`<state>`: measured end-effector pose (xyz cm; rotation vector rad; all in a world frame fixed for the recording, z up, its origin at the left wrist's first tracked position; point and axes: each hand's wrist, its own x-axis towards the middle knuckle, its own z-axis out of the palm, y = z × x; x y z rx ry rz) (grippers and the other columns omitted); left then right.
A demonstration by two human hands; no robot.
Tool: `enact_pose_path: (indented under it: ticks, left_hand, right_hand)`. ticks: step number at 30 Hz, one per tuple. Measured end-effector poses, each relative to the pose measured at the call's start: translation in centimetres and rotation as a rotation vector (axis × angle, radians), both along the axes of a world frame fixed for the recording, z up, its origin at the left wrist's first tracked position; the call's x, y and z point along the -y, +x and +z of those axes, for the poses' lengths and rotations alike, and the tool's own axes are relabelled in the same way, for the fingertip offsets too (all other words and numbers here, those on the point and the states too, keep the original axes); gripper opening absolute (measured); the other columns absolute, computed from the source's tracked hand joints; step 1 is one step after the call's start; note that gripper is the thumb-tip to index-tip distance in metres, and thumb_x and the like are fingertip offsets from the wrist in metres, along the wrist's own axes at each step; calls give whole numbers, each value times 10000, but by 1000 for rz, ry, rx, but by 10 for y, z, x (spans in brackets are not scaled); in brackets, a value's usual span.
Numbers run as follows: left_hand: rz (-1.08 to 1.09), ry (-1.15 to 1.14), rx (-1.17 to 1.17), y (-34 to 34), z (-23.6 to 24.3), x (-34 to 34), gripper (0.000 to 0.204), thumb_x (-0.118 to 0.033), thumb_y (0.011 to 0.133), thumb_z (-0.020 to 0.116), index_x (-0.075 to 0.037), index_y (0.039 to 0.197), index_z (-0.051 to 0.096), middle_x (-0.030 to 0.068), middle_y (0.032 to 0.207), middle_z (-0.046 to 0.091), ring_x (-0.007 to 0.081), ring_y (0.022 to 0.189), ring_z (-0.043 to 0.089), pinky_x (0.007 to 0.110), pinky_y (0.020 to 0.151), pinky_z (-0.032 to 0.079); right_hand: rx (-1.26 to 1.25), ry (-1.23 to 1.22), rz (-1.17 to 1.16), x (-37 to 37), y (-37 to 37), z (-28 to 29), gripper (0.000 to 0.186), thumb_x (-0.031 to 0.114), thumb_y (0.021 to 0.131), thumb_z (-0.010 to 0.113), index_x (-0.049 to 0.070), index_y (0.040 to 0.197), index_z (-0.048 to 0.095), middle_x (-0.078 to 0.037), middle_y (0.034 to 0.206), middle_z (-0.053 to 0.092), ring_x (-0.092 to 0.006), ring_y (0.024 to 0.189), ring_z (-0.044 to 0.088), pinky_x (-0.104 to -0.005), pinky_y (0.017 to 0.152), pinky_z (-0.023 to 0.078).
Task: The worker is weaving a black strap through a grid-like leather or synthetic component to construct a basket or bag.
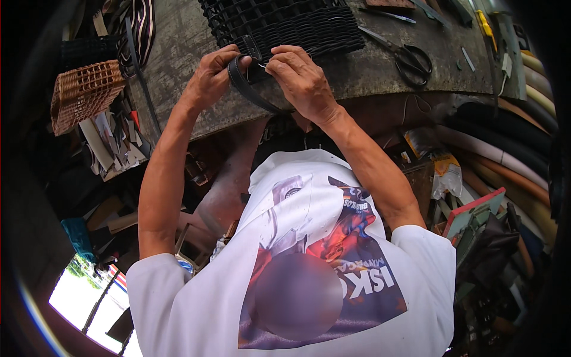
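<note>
A black woven basket (285, 30) lies at the table's near side, in front of both hands. My left hand (215, 76) is closed on a black leather strap (253, 92) with light stitching along its edge. From there the strap curves down past the table's front edge, toward the right wrist. A short stitched leather tab (252, 46) shows against the basket, just beside the left fingertips. My right hand (302, 82) pinches a thin pale strand (262, 65) near the strap; whether it is thread or a needle cannot be made out.
Black-handled scissors (410, 62) lie open on the worn table (172, 53), right of the basket. Beyond them are a pen (395, 16) and a yellow-handled tool (486, 24). A brown woven basket (89, 95) stands at left above leather scraps. Material rolls (493, 152) fill the right side.
</note>
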<state>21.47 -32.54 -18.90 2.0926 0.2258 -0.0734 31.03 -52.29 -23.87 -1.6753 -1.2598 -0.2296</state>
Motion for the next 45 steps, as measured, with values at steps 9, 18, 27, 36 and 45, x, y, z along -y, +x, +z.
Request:
enact_pose_path:
  ticks: [9,18,27,36,45]
  left_hand:
    - [9,-51,5,1,-4,-3,443,-367,989,632,11,763,596,-17,727,361,95,658,384,302,588,331]
    - [34,-24,-35,2,-3,-3,469,-398,989,625,-13,727,564,-29,729,324,84,662,361,298,585,318]
    - [54,-39,-50,5,0,-2,470,-411,979,639,-38,703,561,-40,698,351,76,643,380,289,577,326]
    - [90,-75,-91,6,-3,-4,465,-436,966,648,-77,680,577,-56,651,395,59,619,414,268,556,335]
    - [113,-96,-86,5,-8,-6,461,-451,957,656,-94,676,578,-56,613,433,51,607,433,259,554,346]
  right_hand:
    - [2,-22,-43,-1,-4,1,157,-19,783,691,-15,935,656,-123,958,660,-304,1036,655,-344,780,596]
    - [12,-27,-63,0,-5,-1,167,-26,786,687,-25,950,657,-138,980,667,-317,1046,653,-352,801,597]
    - [-118,52,-113,-2,-3,0,148,6,798,737,0,924,661,-125,944,671,-308,1026,655,-368,859,574]
    - [-81,7,-39,2,2,1,132,1,798,728,-3,915,669,-124,951,676,-301,1043,655,-358,831,589]
    - [-35,-27,-16,2,3,0,143,-23,789,706,-21,931,686,-137,975,695,-309,1050,669,-359,832,598]
